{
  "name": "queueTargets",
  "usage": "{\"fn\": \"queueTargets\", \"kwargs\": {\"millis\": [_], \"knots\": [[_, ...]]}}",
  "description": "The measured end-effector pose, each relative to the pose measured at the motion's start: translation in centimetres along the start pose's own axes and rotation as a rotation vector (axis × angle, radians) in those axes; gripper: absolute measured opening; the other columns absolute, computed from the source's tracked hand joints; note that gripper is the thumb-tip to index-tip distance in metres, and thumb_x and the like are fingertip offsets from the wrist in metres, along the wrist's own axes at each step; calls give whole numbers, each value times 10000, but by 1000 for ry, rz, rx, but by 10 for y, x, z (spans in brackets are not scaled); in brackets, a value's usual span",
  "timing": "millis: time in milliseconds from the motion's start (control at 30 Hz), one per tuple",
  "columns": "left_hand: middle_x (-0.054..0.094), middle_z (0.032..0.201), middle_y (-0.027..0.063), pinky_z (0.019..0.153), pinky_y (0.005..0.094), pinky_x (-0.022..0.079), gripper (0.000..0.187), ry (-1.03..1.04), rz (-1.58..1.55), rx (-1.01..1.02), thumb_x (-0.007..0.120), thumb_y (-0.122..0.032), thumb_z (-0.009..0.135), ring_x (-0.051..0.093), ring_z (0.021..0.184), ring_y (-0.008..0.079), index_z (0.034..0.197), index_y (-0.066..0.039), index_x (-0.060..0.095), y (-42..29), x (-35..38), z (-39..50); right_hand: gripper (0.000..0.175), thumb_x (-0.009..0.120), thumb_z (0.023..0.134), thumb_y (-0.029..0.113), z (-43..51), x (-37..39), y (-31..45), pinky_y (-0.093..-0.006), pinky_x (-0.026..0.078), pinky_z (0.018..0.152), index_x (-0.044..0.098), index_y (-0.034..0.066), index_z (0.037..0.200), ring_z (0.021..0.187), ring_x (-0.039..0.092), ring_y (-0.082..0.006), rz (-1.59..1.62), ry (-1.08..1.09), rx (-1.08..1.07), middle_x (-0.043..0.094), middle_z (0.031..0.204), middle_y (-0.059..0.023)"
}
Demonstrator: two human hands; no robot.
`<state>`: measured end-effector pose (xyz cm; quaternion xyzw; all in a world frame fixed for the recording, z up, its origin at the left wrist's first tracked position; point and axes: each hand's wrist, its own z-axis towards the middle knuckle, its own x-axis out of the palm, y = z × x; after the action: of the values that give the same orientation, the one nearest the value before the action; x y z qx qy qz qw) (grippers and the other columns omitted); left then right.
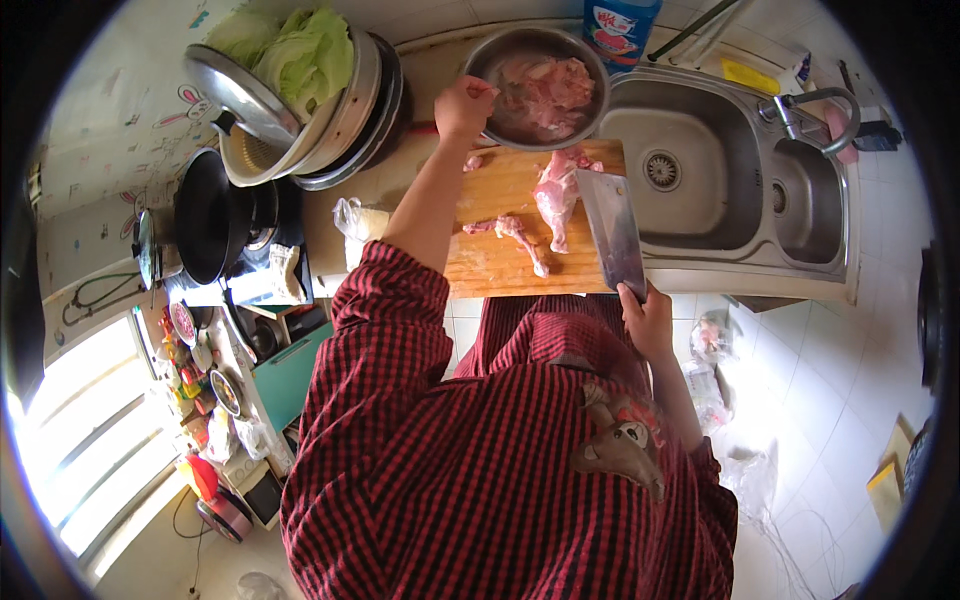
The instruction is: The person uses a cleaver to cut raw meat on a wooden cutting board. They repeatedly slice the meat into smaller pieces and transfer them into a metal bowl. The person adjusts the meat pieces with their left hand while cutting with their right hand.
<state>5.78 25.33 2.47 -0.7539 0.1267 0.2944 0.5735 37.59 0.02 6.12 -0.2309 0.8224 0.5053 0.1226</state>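
My right hand [646,319] grips the handle of a cleaver [613,229], whose blade lies over the right part of a wooden cutting board [480,277]. Left of the blade is a raw poultry leg [556,199], and a mostly bared leg bone [517,238] lies further left. My left hand [463,109] is at the left rim of a metal bowl [536,139] with its fingertips pinched together; a small pale bit may be between them, but I cannot tell. Inside the bowl are raw meat pieces [555,90]. A small scrap [472,163] sits near the board's upper left.
A double steel sink [686,225] with a faucet [787,120] adjoins the board on the right. Behind stands a blue detergent bottle [621,34]. At the left are stacked basins [360,105] with cabbage [311,64], a pot lid [244,94], a black pan [210,217] and a plastic bag [364,225].
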Motion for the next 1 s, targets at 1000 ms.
{"fn": "queueTargets", "kwargs": {"millis": [1000], "knots": [[698,981,132,776,278,580,245,471,-414,-375,616,-120,949,692,873,159,1093,73,660,124,-41,-203,368,633,906,281,37,47,13,-309,424,423,586,-7,683,429,549,-143,-66,535,158,561,531,-50]]}}
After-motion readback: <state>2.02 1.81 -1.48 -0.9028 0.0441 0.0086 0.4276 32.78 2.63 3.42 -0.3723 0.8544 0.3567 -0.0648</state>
